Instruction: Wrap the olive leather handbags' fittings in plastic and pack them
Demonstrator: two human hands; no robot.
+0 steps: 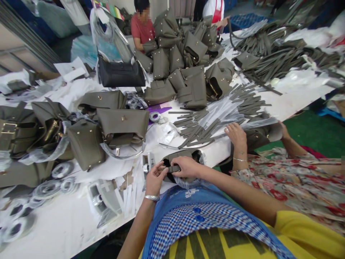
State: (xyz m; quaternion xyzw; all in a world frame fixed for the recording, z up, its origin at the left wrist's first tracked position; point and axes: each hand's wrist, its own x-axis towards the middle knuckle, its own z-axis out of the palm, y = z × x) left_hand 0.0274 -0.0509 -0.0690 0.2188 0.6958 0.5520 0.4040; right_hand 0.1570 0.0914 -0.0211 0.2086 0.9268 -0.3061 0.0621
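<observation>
Item in hand: small olive bag (183, 156), at the near edge of the bench (67, 223), close against the apron.
Left hand (155, 178): fingers curled, pinching its strap (174, 168).
Right hand (187, 167): closed over the same strap, palm down.
Progress, by estimate: midway. The heaped bags (175, 61) at the far end look assembled; many loose strips (199, 126) lie unfitted.

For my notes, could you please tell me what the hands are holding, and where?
The left hand and right hand pinch the short strap of a grey bag piece, one at each end.
</observation>
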